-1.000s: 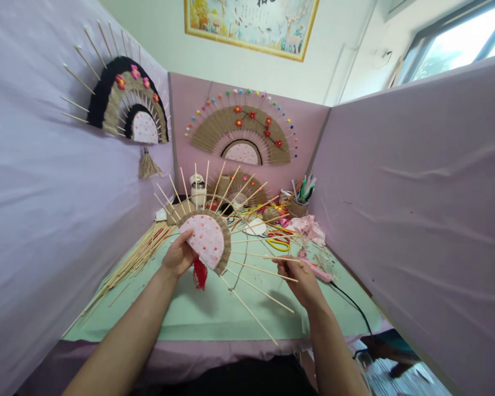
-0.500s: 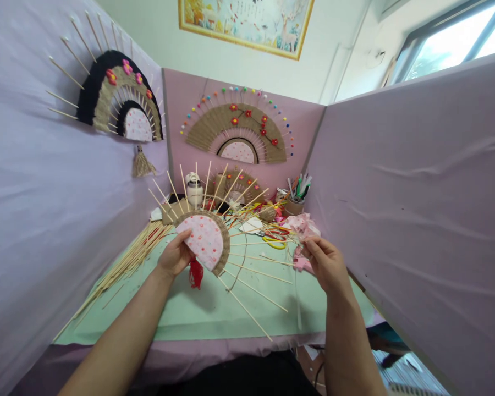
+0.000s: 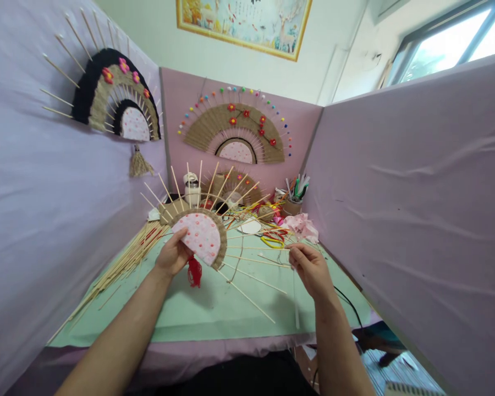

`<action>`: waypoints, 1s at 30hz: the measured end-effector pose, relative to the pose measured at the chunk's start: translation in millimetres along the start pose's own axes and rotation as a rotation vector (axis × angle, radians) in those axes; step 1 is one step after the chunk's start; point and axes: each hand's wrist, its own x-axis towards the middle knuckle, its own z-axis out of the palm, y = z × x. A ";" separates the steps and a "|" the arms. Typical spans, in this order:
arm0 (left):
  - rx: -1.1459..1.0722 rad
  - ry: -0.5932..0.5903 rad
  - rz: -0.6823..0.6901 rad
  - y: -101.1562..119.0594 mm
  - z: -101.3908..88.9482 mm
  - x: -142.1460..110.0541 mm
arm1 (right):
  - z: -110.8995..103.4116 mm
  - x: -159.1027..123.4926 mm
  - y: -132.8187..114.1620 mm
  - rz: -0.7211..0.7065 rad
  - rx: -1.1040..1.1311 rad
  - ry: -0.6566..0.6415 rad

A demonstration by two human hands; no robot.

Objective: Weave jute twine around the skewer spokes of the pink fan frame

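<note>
My left hand (image 3: 172, 256) grips a half-made fan (image 3: 202, 235) by its base: a pink dotted half-disc edged with jute, thin wooden sticks fanning out from it, a red tassel (image 3: 194, 271) hanging below. The fan is held upright above the green mat (image 3: 214, 308). My right hand (image 3: 311, 268) is closed in a pinch near the tips of the fan's right-hand sticks; it seems to hold a thin string, which I cannot make out clearly.
A bundle of wooden sticks (image 3: 119, 264) lies along the mat's left side. Yellow scissors (image 3: 272, 241), pink paper (image 3: 300, 225), a pen cup (image 3: 291, 204) and a jar (image 3: 192, 190) crowd the back. Finished fans (image 3: 237, 132) hang on the purple partitions. A black cable (image 3: 348, 305) runs off the right edge.
My right hand went from the fan's right sticks out to the pink items at the right, then came back to the stick tips. The left hand kept its hold and shifted slightly left.
</note>
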 end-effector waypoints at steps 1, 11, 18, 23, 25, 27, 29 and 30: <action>-0.013 -0.001 0.006 -0.1 -0.7 1.0 | 4.8 0.4 3.7 0.012 0.012 -0.008; -0.181 -0.004 0.069 1.0 -8.1 10.2 | 67.0 -7.0 12.6 0.035 -0.125 -0.082; -0.172 0.045 0.085 3.5 -3.6 7.3 | 81.3 -12.3 5.5 0.064 -0.115 -0.204; -0.190 0.028 0.095 4.2 -3.4 6.6 | 73.8 -14.3 3.4 0.066 -0.112 -0.194; -0.198 0.020 0.088 4.4 -2.4 5.3 | 71.7 -14.9 3.7 0.066 -0.103 -0.196; -0.204 0.011 0.087 4.5 -1.1 3.6 | 70.0 -14.4 4.9 0.075 -0.096 -0.207; -0.206 0.001 0.090 4.6 0.1 2.2 | 68.6 -12.1 6.8 0.083 -0.092 -0.227; -0.205 -0.001 0.090 4.5 0.5 1.8 | 68.2 -10.3 7.7 0.084 -0.085 -0.235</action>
